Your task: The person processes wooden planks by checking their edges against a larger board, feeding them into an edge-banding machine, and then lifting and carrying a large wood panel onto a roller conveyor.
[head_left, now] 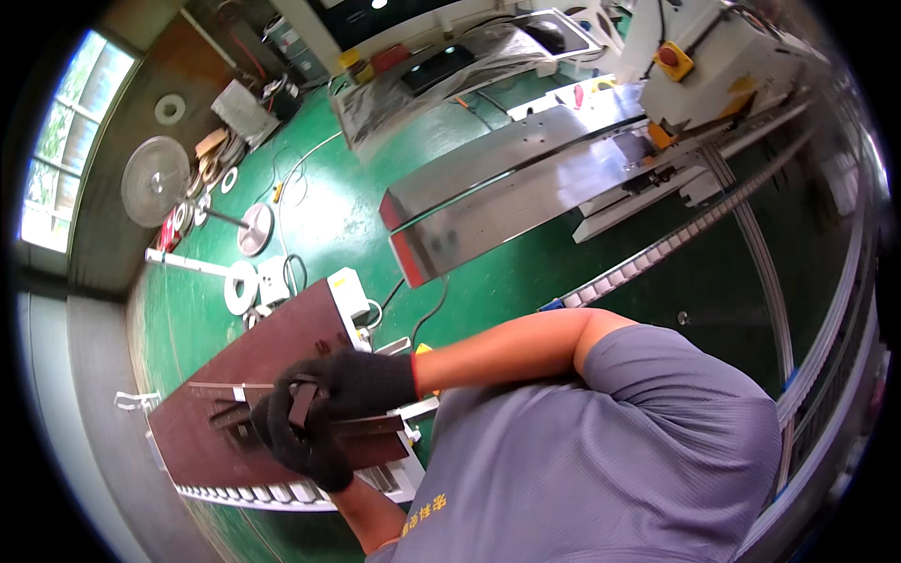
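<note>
Both my hands wear black gloves and come together over a dark brown board-topped table (282, 342). My left hand (296, 436) is closed, its fingers curled round a small dark brown bar (302, 403). My right hand (352, 383) reaches in from the right and is closed at the upper end of the same bar; its fingertips are partly hidden. Beside the left fingers, dark brown pieces (228, 416) lie on the board. A long thin brown strip (211, 387) with a small white tag runs along it, partly covered by my hands.
A roller track (272, 493) edges the table's near side. Beyond stands a long metal machine bed (507, 192) with red end caps and a red stop button (668, 58). A pedestal fan (158, 183), white reels (241, 288) and loose cables are on the green floor (328, 211).
</note>
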The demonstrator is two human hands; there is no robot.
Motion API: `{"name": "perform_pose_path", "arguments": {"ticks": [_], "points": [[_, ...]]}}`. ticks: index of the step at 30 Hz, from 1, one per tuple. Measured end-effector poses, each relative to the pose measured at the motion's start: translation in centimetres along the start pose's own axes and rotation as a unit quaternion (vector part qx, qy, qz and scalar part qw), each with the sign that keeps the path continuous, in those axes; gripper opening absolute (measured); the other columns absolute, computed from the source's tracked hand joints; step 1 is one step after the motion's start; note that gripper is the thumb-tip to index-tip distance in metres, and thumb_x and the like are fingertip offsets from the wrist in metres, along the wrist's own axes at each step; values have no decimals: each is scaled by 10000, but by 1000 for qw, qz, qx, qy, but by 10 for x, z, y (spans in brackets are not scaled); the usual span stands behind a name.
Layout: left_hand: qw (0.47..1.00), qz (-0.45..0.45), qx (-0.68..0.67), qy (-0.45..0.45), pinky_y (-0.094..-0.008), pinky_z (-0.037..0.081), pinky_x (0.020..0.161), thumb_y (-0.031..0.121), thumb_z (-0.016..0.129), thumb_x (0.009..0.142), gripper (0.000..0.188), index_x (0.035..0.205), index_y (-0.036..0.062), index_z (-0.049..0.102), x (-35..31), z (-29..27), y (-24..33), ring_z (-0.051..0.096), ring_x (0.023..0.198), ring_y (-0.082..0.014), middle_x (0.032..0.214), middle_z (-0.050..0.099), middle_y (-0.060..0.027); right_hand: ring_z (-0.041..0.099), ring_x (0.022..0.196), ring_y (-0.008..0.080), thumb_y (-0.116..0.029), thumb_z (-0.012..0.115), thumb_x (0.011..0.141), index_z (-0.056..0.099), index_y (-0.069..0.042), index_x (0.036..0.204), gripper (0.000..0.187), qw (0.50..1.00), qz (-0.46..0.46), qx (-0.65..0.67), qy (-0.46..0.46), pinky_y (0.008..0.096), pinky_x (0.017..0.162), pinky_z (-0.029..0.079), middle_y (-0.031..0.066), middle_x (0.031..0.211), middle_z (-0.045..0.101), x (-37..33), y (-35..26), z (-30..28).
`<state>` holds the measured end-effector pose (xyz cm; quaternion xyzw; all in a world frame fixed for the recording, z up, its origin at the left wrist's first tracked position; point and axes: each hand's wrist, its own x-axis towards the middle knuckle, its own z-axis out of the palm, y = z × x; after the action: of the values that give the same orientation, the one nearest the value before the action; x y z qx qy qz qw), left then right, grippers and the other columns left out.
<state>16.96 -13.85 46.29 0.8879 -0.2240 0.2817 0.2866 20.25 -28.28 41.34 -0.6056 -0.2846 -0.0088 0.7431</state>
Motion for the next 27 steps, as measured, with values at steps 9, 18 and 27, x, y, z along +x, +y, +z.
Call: {"name": "perform_pose_path", "arguments": {"ticks": [9,18,27], "points": [[979,-119,92,-137,-459,412,940,236,830,579,751,1227,42,504,-190,68,-229,513,1112,-352,1199,534,-179,489,403,118,-271,606,874,566,-32,1006,275,911,314,125,238,273,366,373,16,542,493,-58,21,-112],[976,57,9,-210,-428,465,754,225,834,588,515,1022,83,596,-74,160,-155,566,841,-311,873,598,-110,488,470,125,-292,583,889,576,-75,859,219,705,237,290,603,266,418,408,52,677,584,-203,72,-289],[961,155,-108,-200,-432,443,887,316,736,724,516,1151,70,580,33,314,-5,549,1035,-348,1108,583,-165,599,718,291,-134,563,827,506,-104,1096,276,827,286,-234,423,474,918,318,182,925,603,-162,145,-278]]}}
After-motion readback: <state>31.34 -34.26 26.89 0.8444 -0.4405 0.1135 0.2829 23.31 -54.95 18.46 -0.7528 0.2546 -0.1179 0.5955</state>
